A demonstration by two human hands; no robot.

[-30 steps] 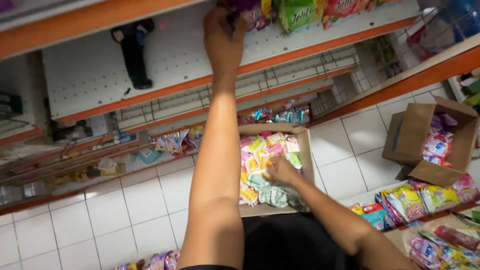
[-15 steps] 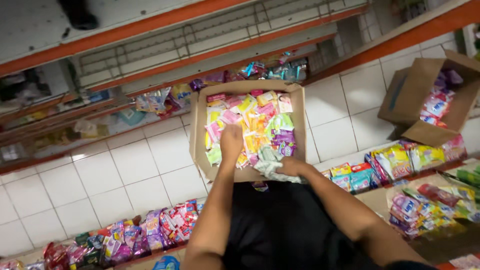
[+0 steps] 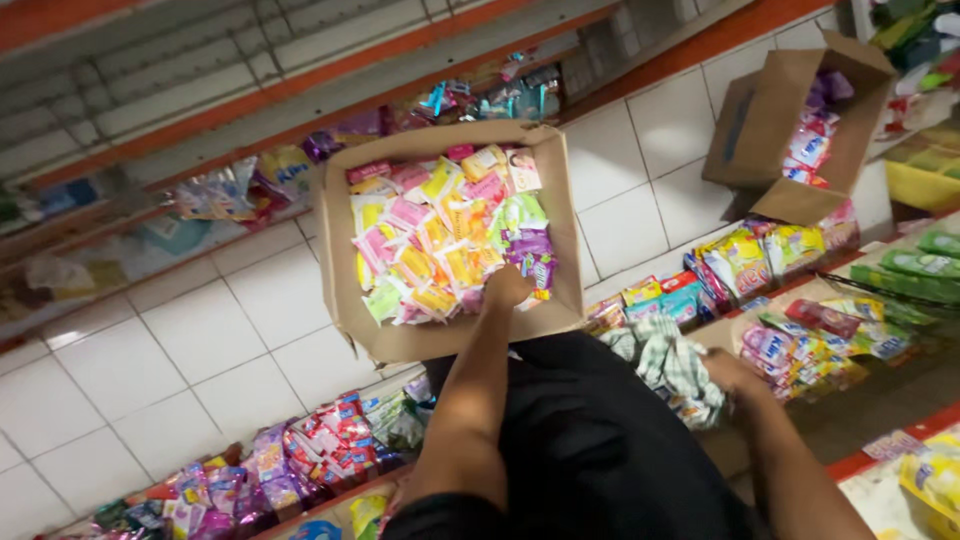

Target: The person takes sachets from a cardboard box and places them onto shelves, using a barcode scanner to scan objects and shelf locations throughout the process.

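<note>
Right hand (image 3: 728, 372) has left the box (image 3: 345, 270), now clutching checked cloth (image 3: 675, 362).

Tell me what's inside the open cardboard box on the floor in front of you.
The cardboard box holds small pink, yellow, green and purple packets. The left hand reaches into them. Lower layers and the box bottom are covered.

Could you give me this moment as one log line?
left hand: reaching into cardboard box of sachets | right hand: on checked cloth

An open cardboard box (image 3: 345, 270) sits on the white tile floor, flaps up, filled with a loose jumble of small pink, yellow, green and purple packets (image 3: 440, 245).
</note>
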